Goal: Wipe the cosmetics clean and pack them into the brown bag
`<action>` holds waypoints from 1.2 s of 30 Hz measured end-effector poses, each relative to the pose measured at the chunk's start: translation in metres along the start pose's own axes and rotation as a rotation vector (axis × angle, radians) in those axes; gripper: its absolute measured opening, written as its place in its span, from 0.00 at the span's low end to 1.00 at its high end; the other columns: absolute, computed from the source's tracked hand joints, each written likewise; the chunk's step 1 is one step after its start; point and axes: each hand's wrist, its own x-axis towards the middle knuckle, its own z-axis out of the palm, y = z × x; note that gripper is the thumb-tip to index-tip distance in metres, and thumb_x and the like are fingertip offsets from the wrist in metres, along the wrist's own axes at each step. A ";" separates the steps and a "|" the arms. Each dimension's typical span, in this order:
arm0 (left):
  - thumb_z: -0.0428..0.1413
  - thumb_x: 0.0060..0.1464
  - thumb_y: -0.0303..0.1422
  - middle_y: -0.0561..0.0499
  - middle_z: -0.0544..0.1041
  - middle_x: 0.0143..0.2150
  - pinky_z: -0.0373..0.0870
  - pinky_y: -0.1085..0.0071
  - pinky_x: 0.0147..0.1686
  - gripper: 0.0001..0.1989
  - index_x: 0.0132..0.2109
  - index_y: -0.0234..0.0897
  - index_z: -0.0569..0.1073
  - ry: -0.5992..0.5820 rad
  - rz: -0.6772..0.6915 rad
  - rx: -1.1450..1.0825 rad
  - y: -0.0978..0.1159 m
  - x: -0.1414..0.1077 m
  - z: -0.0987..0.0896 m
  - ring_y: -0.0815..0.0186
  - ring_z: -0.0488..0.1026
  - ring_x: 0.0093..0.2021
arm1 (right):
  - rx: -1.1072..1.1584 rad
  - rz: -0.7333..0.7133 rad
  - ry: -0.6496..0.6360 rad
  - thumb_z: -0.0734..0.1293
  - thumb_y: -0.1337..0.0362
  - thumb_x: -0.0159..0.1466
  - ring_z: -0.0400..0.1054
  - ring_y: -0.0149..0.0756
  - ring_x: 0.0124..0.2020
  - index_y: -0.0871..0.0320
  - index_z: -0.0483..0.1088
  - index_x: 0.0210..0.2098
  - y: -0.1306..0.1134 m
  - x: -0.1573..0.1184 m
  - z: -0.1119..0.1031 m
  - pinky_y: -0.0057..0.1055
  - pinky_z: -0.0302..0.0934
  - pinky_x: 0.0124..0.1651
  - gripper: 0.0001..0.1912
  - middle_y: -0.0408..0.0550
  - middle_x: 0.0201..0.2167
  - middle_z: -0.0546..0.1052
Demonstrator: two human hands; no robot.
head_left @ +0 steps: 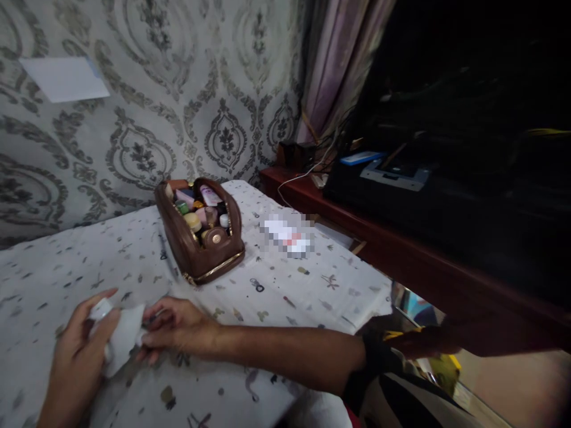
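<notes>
At the lower left, my left hand (82, 351) is closed round a small white container (102, 308), whose lower part is hidden by the fingers. Its thumb lies over a thin white tissue (125, 333), which spreads between my two hands. My right hand (182, 327) reaches in from the right, fingertips pinched at the tissue's right edge. Beyond both hands, an open brown toiletry bag (209, 264) stands on the patterned white tablecloth (276, 321). Several small bottles, jars and tubes fill it, among them a yellow-capped jar (193, 223).
To the bag's right lies a blurred-out white item (288, 235). A dark red wooden stand (401, 249) with a large black screen (455, 119) borders the table on the right. Patterned wallpaper (147, 119) rises behind, with a white paper (65, 78) on it. A cable (307, 174) crosses the stand.
</notes>
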 end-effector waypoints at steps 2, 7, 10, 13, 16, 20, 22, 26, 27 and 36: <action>0.63 0.42 0.49 0.54 0.77 0.36 0.73 0.68 0.28 0.35 0.58 0.46 0.69 -0.050 -0.026 -0.155 0.016 -0.003 0.003 0.58 0.75 0.35 | 0.060 0.002 0.009 0.83 0.46 0.30 0.72 0.29 0.24 0.58 0.66 0.36 -0.001 0.000 0.001 0.25 0.66 0.29 0.41 0.38 0.26 0.76; 0.66 0.41 0.43 0.52 0.76 0.39 0.72 0.68 0.35 0.46 0.65 0.39 0.57 -0.134 0.012 -0.274 0.026 -0.007 0.008 0.62 0.74 0.36 | 0.079 0.004 0.053 0.83 0.53 0.40 0.70 0.26 0.27 0.59 0.71 0.35 -0.005 -0.004 0.003 0.22 0.64 0.30 0.29 0.39 0.28 0.76; 0.63 0.47 0.42 0.53 0.75 0.38 0.70 0.69 0.38 0.34 0.60 0.39 0.64 -0.046 0.065 -0.238 0.021 -0.007 0.005 0.64 0.73 0.37 | 0.008 -0.004 0.012 0.81 0.58 0.44 0.72 0.28 0.31 0.60 0.73 0.36 -0.007 -0.007 0.004 0.23 0.63 0.32 0.24 0.42 0.31 0.77; 0.56 0.57 0.43 0.53 0.74 0.35 0.66 0.71 0.36 0.17 0.48 0.38 0.73 0.032 0.088 -0.178 0.017 -0.003 -0.001 0.66 0.69 0.34 | -0.101 0.009 -0.001 0.80 0.63 0.46 0.73 0.30 0.33 0.59 0.73 0.39 -0.008 -0.010 0.005 0.24 0.63 0.33 0.23 0.41 0.31 0.77; 0.51 0.61 0.46 0.54 0.71 0.28 0.61 0.71 0.30 0.18 0.37 0.36 0.75 0.074 0.047 -0.228 0.014 0.002 -0.005 0.67 0.64 0.28 | -0.192 0.007 -0.013 0.78 0.63 0.50 0.72 0.29 0.30 0.59 0.73 0.41 -0.009 -0.013 0.007 0.26 0.64 0.34 0.20 0.41 0.30 0.76; 0.52 0.60 0.47 0.54 0.69 0.26 0.60 0.71 0.28 0.19 0.35 0.36 0.75 0.090 0.004 -0.315 0.012 0.005 -0.005 0.68 0.63 0.27 | -0.186 -0.005 0.011 0.77 0.62 0.52 0.71 0.28 0.28 0.59 0.74 0.43 -0.010 -0.015 0.009 0.26 0.64 0.33 0.21 0.41 0.31 0.76; 0.56 0.57 0.46 0.53 0.72 0.31 0.63 0.72 0.31 0.16 0.41 0.37 0.75 0.041 0.030 -0.316 0.013 0.004 -0.004 0.67 0.67 0.31 | -0.129 -0.004 0.040 0.78 0.60 0.52 0.72 0.29 0.29 0.59 0.74 0.43 -0.011 -0.014 0.009 0.25 0.63 0.32 0.21 0.42 0.31 0.76; 0.66 0.47 0.42 0.50 0.75 0.42 0.69 0.68 0.42 0.37 0.62 0.41 0.63 -0.143 0.082 -0.352 0.017 -0.004 0.002 0.62 0.73 0.42 | 0.017 0.002 0.062 0.80 0.62 0.48 0.71 0.27 0.29 0.58 0.75 0.40 -0.013 -0.013 0.009 0.24 0.65 0.32 0.21 0.42 0.31 0.77; 0.67 0.45 0.42 0.50 0.75 0.44 0.69 0.66 0.44 0.43 0.65 0.41 0.59 -0.182 0.097 -0.361 0.018 -0.006 0.003 0.61 0.73 0.44 | 0.040 0.001 0.061 0.80 0.63 0.47 0.70 0.27 0.29 0.58 0.75 0.39 -0.014 -0.012 0.009 0.23 0.65 0.32 0.21 0.42 0.31 0.77; 0.54 0.60 0.41 0.53 0.74 0.35 0.64 0.70 0.37 0.12 0.45 0.38 0.73 0.023 0.147 -0.211 0.016 -0.001 -0.003 0.66 0.69 0.35 | -0.079 0.044 0.010 0.80 0.61 0.48 0.74 0.30 0.34 0.59 0.76 0.40 -0.009 -0.013 0.007 0.25 0.66 0.33 0.22 0.44 0.32 0.78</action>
